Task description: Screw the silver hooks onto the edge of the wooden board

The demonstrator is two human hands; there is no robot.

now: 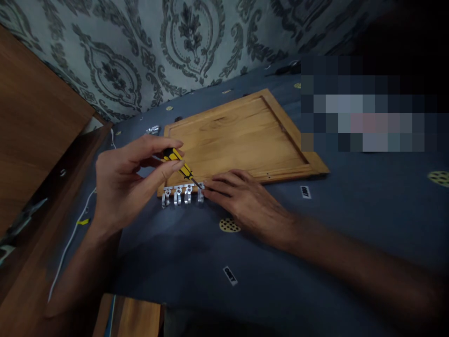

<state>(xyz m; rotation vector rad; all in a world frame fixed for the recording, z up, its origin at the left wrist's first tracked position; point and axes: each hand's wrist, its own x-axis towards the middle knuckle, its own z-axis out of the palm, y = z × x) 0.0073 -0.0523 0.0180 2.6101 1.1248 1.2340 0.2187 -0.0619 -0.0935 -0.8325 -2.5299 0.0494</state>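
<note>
My left hand (pixel 129 180) grips a small yellow-and-black screwdriver (pixel 179 164) between thumb and fingertips, its tip slanting down to the right. The tip meets the rightmost of several shiny metal hooks (pixel 181 194) lined along the near edge of a wooden panel (pixel 242 135). My right hand (pixel 242 196) rests on the blue cloth beside that hook, fingertips pressed together at the screwdriver's tip. What those fingertips pinch is too small to make out.
The panel lies on a blue patterned cloth (pixel 315 234) against a wall with damask wallpaper (pixel 157 47). Brown wooden furniture (pixel 31 135) stands at the left with a white cable (pixel 70 238) beside it. Another metal piece (pixel 153 130) lies behind the panel's corner. A blurred patch covers the upper right.
</note>
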